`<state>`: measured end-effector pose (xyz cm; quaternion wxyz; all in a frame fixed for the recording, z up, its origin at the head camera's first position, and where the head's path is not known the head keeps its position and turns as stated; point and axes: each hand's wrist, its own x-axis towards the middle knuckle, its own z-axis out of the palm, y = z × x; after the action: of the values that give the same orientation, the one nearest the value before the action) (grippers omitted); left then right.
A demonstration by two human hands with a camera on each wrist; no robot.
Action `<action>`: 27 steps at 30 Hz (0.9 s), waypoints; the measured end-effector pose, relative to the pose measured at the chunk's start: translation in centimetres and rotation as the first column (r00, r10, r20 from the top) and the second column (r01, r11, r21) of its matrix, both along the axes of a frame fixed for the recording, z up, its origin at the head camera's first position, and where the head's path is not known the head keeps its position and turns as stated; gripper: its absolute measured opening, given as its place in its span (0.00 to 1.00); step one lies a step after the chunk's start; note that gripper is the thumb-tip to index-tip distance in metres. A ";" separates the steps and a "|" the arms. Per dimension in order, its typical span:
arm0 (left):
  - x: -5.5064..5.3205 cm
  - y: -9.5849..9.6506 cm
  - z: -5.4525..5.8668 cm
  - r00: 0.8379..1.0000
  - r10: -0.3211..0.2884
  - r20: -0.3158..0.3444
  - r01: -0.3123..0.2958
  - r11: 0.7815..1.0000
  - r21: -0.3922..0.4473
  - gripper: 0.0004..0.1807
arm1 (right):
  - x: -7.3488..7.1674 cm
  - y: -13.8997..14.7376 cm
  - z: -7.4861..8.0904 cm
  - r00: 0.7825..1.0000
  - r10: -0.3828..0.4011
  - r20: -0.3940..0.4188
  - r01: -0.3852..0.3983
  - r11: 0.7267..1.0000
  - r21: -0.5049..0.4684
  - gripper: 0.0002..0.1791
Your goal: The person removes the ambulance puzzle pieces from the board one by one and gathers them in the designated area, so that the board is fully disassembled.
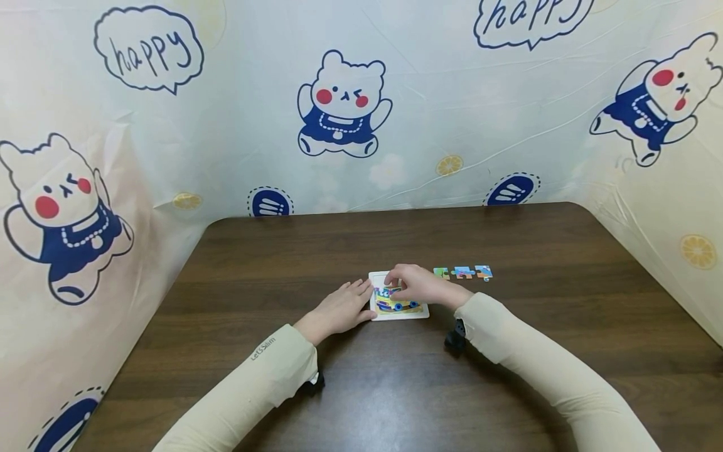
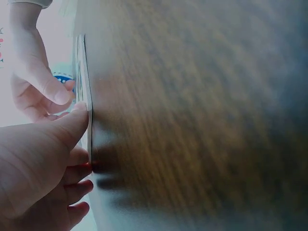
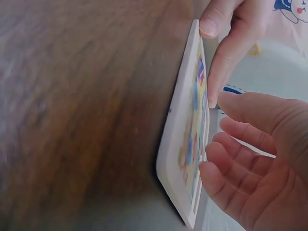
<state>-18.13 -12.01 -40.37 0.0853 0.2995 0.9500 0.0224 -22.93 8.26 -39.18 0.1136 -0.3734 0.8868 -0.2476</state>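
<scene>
A small jigsaw puzzle board with a white frame lies on the table, its picture a yellow vehicle with blue wheels. My left hand rests at the board's left edge, fingers extended, with the thumb on the near corner. Over the upper part of the picture is my right hand, its fingers bent down and covering some of it. In the right wrist view, the loosely bent fingers stand close over the picture side of the board, and no piece shows between them and the thumb.
Three loose jigsaw pieces lie in a row right of the board, beyond the right wrist. The brown wooden table extends around them. Behind it hangs a printed cloth with cartoon bears.
</scene>
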 end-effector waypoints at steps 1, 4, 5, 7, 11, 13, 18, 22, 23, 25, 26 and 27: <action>0.0 0.0 0.0 1.000 -0.001 -0.003 0.001 1.000 -0.004 0.35 | 0.0 -0.1 0.0 1.000 -0.004 0.003 0.004 1.000 0.005 0.13; -0.1 0.0 0.0 1.000 -0.005 -0.011 0.005 1.000 -0.016 0.35 | 0.1 -0.4 -0.1 1.000 -0.018 0.003 0.018 1.000 0.019 0.13; -0.1 0.0 0.0 1.000 -0.006 -0.012 0.006 1.000 -0.017 0.35 | 0.0 -0.4 -0.1 1.000 -0.024 0.004 0.024 0.999 0.026 0.13; -0.1 0.0 0.0 1.000 -0.008 -0.014 0.008 1.000 -0.020 0.35 | 0.0 -0.6 -0.1 0.999 -0.039 0.007 0.038 0.998 0.041 0.13; -0.1 0.0 0.0 1.000 -0.007 -0.018 0.007 1.000 -0.010 0.34 | 0.0 -0.8 -0.2 0.998 -0.059 0.008 0.058 0.996 0.063 0.14; -0.1 0.1 0.0 1.000 -0.005 -0.027 0.005 1.000 -0.007 0.34 | 0.0 -0.9 -0.2 0.998 -0.065 0.008 0.064 0.995 0.070 0.15; -0.1 0.4 -0.2 0.997 -0.004 -0.082 0.004 1.000 0.003 0.32 | 0.0 -1.0 -0.3 0.997 -0.074 0.006 0.073 0.994 0.079 0.15; -0.1 0.7 -0.3 0.990 -0.013 -0.144 0.012 1.000 -0.010 0.30 | -0.1 -1.0 -0.4 0.997 -0.071 0.001 0.071 0.995 0.071 0.14; -0.1 0.7 -0.3 0.988 -0.013 -0.155 0.011 1.000 -0.013 0.30 | -0.1 -1.0 -0.4 0.997 -0.071 -0.002 0.071 0.995 0.072 0.14; -0.1 0.8 -0.3 0.986 -0.011 -0.166 0.007 1.000 -0.023 0.30 | -0.2 -1.1 -0.5 0.997 -0.071 -0.003 0.071 0.995 0.072 0.13; -0.1 0.8 -0.3 0.986 -0.009 -0.169 0.005 1.000 -0.025 0.30 | -0.2 -1.1 -0.5 0.997 -0.071 -0.003 0.071 0.995 0.074 0.13; -0.1 0.9 -0.3 0.986 -0.007 -0.169 0.002 1.000 -0.027 0.30 | -0.2 -1.1 -0.5 0.998 -0.071 -0.002 0.071 0.995 0.074 0.13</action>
<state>-18.22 -11.12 -40.66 0.0085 0.3012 0.9534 -0.0162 -23.12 7.18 -39.69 0.1188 -0.3373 0.9080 -0.2184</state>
